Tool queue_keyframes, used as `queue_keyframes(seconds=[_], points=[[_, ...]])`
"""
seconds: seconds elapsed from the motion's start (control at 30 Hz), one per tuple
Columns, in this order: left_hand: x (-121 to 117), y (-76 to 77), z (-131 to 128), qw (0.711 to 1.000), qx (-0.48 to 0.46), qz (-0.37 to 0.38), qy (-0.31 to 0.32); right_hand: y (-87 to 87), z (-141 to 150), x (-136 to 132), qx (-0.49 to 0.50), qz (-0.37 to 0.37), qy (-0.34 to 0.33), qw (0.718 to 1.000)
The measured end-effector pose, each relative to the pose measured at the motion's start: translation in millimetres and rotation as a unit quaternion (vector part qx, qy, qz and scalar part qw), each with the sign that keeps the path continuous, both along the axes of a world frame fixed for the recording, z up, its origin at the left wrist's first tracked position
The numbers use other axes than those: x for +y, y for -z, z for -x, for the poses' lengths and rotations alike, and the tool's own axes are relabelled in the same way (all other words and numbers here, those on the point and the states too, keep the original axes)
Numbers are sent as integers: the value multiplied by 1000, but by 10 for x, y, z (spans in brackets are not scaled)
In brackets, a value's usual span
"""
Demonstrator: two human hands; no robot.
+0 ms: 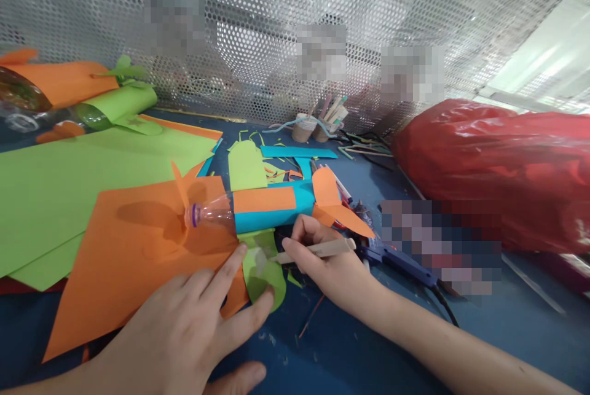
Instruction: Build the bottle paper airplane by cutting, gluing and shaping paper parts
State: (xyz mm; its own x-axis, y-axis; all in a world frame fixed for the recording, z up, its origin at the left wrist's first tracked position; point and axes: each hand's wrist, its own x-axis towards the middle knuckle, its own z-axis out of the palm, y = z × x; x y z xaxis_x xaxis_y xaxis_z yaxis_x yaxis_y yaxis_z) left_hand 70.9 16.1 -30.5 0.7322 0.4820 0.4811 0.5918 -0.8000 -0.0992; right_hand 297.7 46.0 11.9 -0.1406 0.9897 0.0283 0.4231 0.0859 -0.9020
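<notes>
A plastic bottle (216,209) made up as an aeroplane lies on its side in the middle. Blue paper (251,223) wraps its body under an orange strip (265,199). An orange propeller (179,183) sits at the cap end, orange fins (325,186) at the other. Green paper wings stick out, a far wing (247,164) and a near wing (262,287). My left hand (193,315) is spread, fingertips on the near wing and beside it. Pinched in my right hand (327,260) is a pale marker (329,248), its tip at a whitish patch on that wing.
Orange paper (124,241) and green sheets (69,180) lie at left, with more bottle planes (69,83) behind. A blue glue gun (401,266) with a cord lies right of my right hand. Pen cups (304,128) and a red bag (498,168) stand near the perforated panel (258,45).
</notes>
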Motion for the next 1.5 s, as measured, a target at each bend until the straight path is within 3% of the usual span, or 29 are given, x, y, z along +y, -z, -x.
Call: queue_keyframes(seconds=[0.37,0.73,1.33,1.5], points=[[11,-142,-21,998,58,3,9,8,-1,3,2,6,-5,1000],[-55,-248,-41,993,109,41,-30,11,3,-1,12,17,-11,1000],[-49,-222,-25,994,79,69,-20,0,-4,-1,11,22,-10,1000],[-50,-262,-46,992,112,50,-26,-1,0,-8,15,23,-10,1000]])
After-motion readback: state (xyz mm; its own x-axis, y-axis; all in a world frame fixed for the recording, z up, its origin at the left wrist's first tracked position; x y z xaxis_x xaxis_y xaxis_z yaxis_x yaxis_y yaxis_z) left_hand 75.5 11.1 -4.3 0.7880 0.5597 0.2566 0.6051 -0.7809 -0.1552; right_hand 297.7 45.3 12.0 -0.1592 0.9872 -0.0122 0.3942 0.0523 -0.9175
